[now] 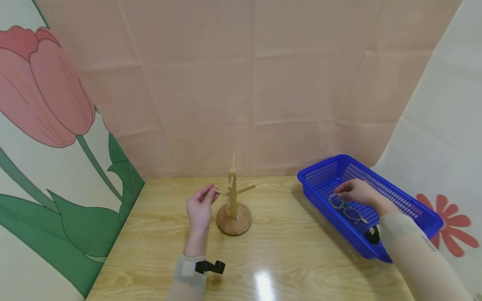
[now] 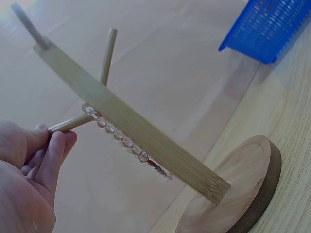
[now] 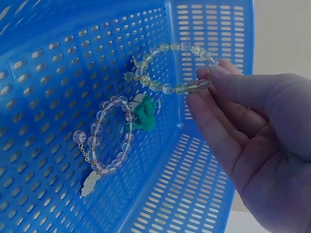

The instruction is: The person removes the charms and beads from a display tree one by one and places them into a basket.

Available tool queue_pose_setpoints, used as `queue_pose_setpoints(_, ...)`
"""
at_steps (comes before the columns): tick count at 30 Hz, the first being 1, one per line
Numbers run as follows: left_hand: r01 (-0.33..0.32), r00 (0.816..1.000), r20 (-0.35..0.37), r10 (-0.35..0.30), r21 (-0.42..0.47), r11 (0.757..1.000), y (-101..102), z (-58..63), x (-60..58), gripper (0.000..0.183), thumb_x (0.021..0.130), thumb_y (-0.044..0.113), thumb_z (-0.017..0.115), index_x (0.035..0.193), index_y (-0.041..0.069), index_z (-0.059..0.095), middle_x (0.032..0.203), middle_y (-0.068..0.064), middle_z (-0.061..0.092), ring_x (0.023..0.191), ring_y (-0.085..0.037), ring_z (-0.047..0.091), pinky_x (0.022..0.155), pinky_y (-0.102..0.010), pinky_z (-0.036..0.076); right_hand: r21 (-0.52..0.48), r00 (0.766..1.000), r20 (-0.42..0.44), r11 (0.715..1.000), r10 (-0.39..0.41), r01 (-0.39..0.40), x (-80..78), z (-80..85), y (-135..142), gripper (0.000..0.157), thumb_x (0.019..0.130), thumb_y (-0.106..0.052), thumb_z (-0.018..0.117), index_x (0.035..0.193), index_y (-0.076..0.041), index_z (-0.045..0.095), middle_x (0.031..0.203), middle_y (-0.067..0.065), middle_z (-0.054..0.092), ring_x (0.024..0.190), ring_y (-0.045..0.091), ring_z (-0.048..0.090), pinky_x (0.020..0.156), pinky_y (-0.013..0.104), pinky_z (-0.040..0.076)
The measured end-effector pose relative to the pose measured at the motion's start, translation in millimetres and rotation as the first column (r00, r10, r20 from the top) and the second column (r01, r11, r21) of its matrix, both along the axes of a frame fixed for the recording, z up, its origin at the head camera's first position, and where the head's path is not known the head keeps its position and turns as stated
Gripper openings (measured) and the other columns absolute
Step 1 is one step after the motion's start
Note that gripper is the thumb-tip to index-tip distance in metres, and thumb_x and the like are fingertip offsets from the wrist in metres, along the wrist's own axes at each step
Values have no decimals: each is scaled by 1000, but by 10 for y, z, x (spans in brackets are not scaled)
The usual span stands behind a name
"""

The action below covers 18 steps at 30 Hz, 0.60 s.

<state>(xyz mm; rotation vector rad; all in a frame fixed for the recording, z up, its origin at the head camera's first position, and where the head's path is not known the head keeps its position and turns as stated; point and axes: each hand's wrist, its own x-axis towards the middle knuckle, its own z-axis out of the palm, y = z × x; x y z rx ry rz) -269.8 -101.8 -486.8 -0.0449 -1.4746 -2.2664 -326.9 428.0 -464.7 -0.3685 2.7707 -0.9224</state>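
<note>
My left hand [image 1: 199, 207] pinches the end of a side peg [image 2: 68, 124] on a wooden stand [image 1: 233, 196] with a round base. From that peg hangs a bracelet of clear pinkish beads [image 2: 119, 135], lying along the upright. Over the blue basket [image 1: 320, 211], my right hand [image 1: 355, 193] pinches a bracelet of pale green and clear beads [image 3: 167, 89] between thumb and fingers. Below it in the basket lies a pale purple bead bracelet [image 3: 95, 141] with a leaf-shaped charm [image 3: 89, 184]. Beside that is a green item [image 3: 145, 114] whose kind is unclear.
A black item with a yellowish spot [image 1: 372, 235] lies at the basket's near end, partly behind the right sleeve. The basket stands at the right of the wooden table [image 1: 278, 234]. A pinkish cloth [image 1: 196, 83] hangs behind the table.
</note>
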Motion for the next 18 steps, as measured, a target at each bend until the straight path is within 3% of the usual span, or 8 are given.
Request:
queue_pose_setpoints(5, -3, 1000, -1, 3, -6, 1000, -2, -1, -3, 19, 90, 3, 73, 106, -7, 72, 106, -39, 64, 91, -31, 73, 84, -35, 60, 36, 1000, -22, 999, -1, 2, -15, -17, -5, 27, 97, -14, 66, 117, 5, 68, 107, 19, 71, 92, 26, 69, 79, 40, 61)
queue_pose_setpoints(9, -14, 1000, 13, 14, -9, 1000, 0, -4, -4, 20, 90, 3, 73, 107, -7, 72, 98, -23, 72, 86, -22, 74, 83, -34, 61, 63, 999, -40, 998, -9, 11, -23, -17, -14, 25, 97, -13, 65, 117, 3, 69, 108, 18, 72, 92, 26, 69, 79, 42, 61)
queue_pose_setpoints(12, -19, 1000, 20, 19, -13, 1000, -2, -4, -4, 23, 89, 3, 73, 108, -10, 70, 98, -22, 72, 88, -24, 74, 83, -34, 61, 80, 998, -56, 997, -4, 8, -47, -28, -5, 24, 97, -11, 64, 117, 3, 69, 107, 18, 72, 92, 26, 69, 78, 43, 61)
queue_pose_setpoints(18, -9, 1000, 8, 9, -10, 1000, -5, -16, -18, 31, 90, 3, 73, 112, -17, 65, 107, -40, 63, 100, -47, 66, 84, -34, 60, 82, 996, -84, 997, -7, 14, -104, -72, 24, 22, 96, -9, 65, 114, 3, 70, 104, 16, 73, 90, 26, 69, 77, 43, 61)
